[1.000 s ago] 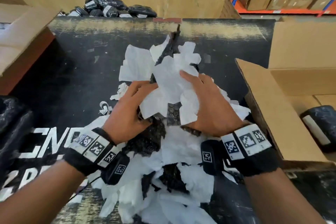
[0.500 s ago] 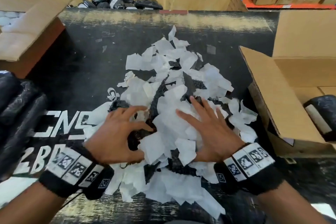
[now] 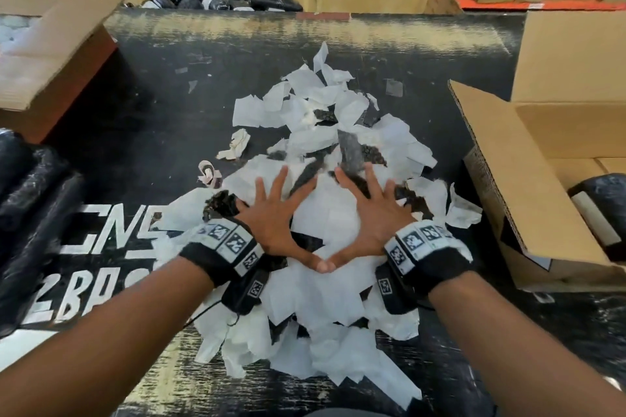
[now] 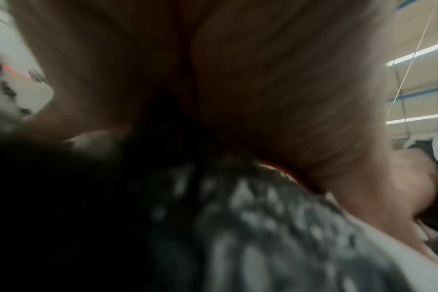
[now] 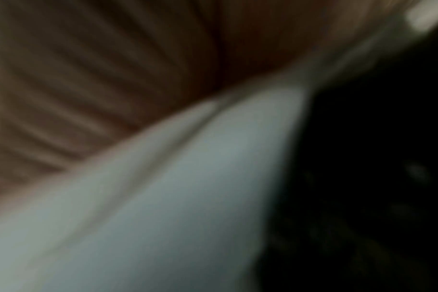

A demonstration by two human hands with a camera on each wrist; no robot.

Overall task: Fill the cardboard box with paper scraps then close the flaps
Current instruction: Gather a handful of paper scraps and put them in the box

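1. The paper scraps (image 3: 325, 220), white mixed with dark pieces, lie heaped mid-way across the black table (image 3: 162, 105).
2. The left hand (image 3: 271, 220) lies flat on the heap, fingers spread wide, gripping nothing.
3. The right hand (image 3: 369, 213) presses likewise, fingers splayed; the two thumb tips touch.
4. The cardboard box (image 3: 528, 179) stands open at the table's right, flaps up, a black wrapped bundle (image 3: 603, 206) inside.
5. Both wrist views are blurred.

You see white torn paper scraps (image 3: 325, 220) mixed with black patterned pieces (image 3: 352, 152) on a black worktop (image 3: 152, 118) lettered white; the open cardboard box (image 3: 528, 179) is tan.
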